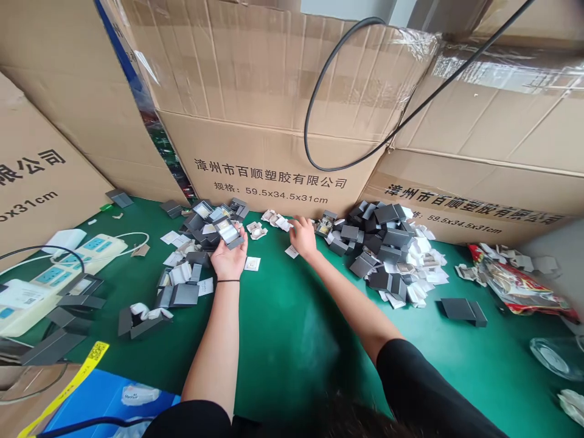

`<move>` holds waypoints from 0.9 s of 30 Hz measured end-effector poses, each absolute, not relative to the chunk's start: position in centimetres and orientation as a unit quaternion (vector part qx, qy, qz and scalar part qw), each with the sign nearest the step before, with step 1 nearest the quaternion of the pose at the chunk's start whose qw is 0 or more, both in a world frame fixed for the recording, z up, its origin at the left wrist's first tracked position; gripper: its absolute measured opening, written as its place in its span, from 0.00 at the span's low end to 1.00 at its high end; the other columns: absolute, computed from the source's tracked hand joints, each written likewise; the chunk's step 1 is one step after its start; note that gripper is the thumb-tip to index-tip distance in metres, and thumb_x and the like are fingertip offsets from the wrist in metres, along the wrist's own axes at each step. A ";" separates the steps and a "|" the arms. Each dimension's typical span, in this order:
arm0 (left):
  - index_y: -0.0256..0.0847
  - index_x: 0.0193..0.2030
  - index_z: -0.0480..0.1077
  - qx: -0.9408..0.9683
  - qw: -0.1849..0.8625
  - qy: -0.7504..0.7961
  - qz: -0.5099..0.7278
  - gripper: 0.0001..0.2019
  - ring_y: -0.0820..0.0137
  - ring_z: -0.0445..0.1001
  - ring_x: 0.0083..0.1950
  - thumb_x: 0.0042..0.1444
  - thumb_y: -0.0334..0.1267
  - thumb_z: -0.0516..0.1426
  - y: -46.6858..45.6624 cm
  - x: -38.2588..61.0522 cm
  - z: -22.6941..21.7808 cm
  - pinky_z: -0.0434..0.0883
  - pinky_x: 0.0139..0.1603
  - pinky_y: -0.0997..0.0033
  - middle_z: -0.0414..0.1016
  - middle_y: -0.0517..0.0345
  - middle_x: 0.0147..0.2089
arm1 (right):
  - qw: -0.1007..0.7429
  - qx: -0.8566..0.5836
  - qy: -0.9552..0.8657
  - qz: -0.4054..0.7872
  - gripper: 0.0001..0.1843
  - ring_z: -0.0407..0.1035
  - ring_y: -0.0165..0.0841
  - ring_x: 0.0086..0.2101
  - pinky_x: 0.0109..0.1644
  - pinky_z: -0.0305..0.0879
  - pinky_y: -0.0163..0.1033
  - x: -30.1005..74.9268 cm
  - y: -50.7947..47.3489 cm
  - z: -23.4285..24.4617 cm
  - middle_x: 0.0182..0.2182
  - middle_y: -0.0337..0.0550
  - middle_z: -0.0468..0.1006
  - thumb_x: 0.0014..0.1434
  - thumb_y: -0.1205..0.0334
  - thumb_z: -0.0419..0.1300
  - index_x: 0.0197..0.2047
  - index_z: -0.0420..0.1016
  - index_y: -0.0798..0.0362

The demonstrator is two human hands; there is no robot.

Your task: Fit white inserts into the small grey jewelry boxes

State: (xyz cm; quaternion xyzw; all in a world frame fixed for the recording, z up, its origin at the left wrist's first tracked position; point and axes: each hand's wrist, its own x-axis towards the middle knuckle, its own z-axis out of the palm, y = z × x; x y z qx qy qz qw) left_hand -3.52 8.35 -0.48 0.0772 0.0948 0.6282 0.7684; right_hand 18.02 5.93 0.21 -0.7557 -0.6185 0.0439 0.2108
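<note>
My left hand (pixel 230 260) is palm up, its fingers closed round a small dark grey box (pixel 228 230) that stands open with a pale lining inside. It is at the right edge of a heap of similar grey boxes (pixel 185 295). Farther right, my right hand (pixel 303 238) reaches over the table with bent fingers apart, close beside crumpled white paper pieces (pixel 276 220). I see nothing held in it. Below its fingertips lies a small white card (pixel 292 251). Another white card (pixel 252 263) lies by my left wrist, and a crumpled paper insert (pixel 256 230) lies between the hands.
A larger pile of grey boxes (pixel 383 234) with white papers (pixel 422 261) is at right. Cardboard cartons (pixel 274 146) wall the back of the green table (pixel 283 340). A power strip (pixel 68 267) lies left, a red packet (pixel 520 280) and glass (pixel 554 358) right. A black cable (pixel 314 91) hangs above.
</note>
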 end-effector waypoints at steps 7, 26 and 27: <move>0.34 0.63 0.54 0.169 0.829 0.095 0.524 0.23 0.59 0.56 0.62 0.62 0.35 0.45 6.9 -2.0 0.3 0.63 0.59 0.60 0.57 0.43 0.61 | 0.226 -0.773 -0.585 0.089 0.27 0.40 0.23 0.50 0.65 0.44 0.39 17.3 11.0 -1.7 0.49 0.47 0.52 0.57 0.52 0.48 0.58 0.63 0.52; 0.32 0.61 0.54 0.206 0.892 0.219 0.336 0.23 0.55 0.62 0.58 0.60 0.35 0.51 3.3 3.4 -0.9 0.64 0.57 0.55 0.57 0.39 0.60 | 0.442 -0.674 -0.549 0.222 0.35 0.51 0.03 0.25 0.31 0.51 0.10 20.0 0.1 -3.4 0.33 0.41 0.63 0.63 0.45 0.29 0.60 0.47 0.64; 0.32 0.61 0.54 0.201 0.892 0.228 0.336 0.23 0.55 0.63 0.57 0.60 0.35 0.51 3.2 3.5 -0.9 0.64 0.57 0.55 0.57 0.40 0.60 | 0.453 -0.671 -0.544 0.221 0.35 0.51 0.03 0.25 0.31 0.51 0.10 20.1 -0.1 -3.5 0.33 0.42 0.63 0.63 0.45 0.30 0.62 0.44 0.64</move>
